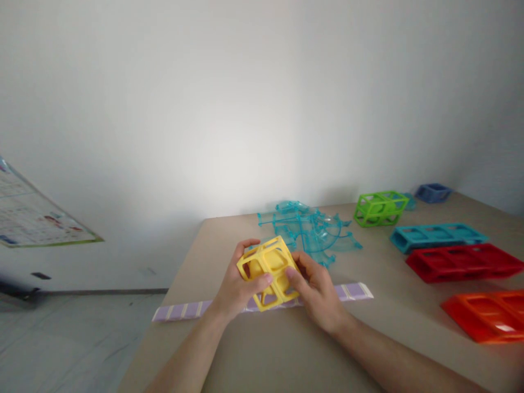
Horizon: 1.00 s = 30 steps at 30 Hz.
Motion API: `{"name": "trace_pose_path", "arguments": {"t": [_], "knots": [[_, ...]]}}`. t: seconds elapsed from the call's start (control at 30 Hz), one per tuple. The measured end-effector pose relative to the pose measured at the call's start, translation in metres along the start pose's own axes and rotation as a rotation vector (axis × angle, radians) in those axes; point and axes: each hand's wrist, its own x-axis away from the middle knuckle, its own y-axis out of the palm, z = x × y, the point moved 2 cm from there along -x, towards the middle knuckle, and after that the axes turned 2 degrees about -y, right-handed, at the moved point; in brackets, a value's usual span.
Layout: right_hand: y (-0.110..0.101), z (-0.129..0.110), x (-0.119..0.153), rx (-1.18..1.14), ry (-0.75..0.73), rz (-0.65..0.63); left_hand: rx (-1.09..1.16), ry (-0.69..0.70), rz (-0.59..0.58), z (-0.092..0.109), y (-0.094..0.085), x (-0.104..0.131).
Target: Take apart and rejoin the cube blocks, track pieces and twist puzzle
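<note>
One yellow, openwork, plastic-looking block [273, 267], held over the tan tabletop [262, 355]. Grip: left hand [234, 288] and right hand [320, 290] pinch it from opposite sides. Step, apparently: two-handed handling; any turn calls for even pressure.

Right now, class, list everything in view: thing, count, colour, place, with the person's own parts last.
yellow frame block: 1, yellow, in both hands
striped strip: 1, purple and white, on the table behind the hands
see-through pieces: overlapping, uncountable, teal, table's far side
green frame: 1, green, far right
small piece: 1, teal, behind the green frame
blue block: 1, dark blue, far right corner
long frames: 3, teal, red, orange, right side
table: 1, beige, centre
wall: whitish, behind
poster: 1, white, green-edged, left
floor: grey, left
dark objects: 2, unclear, left
hands: 2, left, right, bare
</note>
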Motion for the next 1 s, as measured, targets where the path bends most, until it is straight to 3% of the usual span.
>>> {"name": "trace_pose_path", "arguments": {"t": [0.43, 0.7, 0.83, 0.93, 1.0], "knots": [[-0.001, -0.004, 0.0, -0.042, -0.037, 0.004, -0.026, 0.018, -0.031, 0.002, 0.001, 0.003], [-0.004, 0.003, -0.003, -0.109, -0.013, 0.201, -0.057, 0.079, 0.005, 0.002, 0.004, -0.002], [-0.005, -0.008, -0.001, 0.199, -0.199, 0.308, -0.28, 0.27, 0.177, -0.007, 0.004, 0.001], [0.0, -0.022, 0.005, 0.426, -0.412, 0.282, -0.454, 0.46, 0.265, -0.017, 0.005, 0.006], [0.003, -0.027, 0.007, 0.506, -0.452, 0.271, -0.519, 0.53, 0.275, -0.022, 0.006, 0.009]]}}
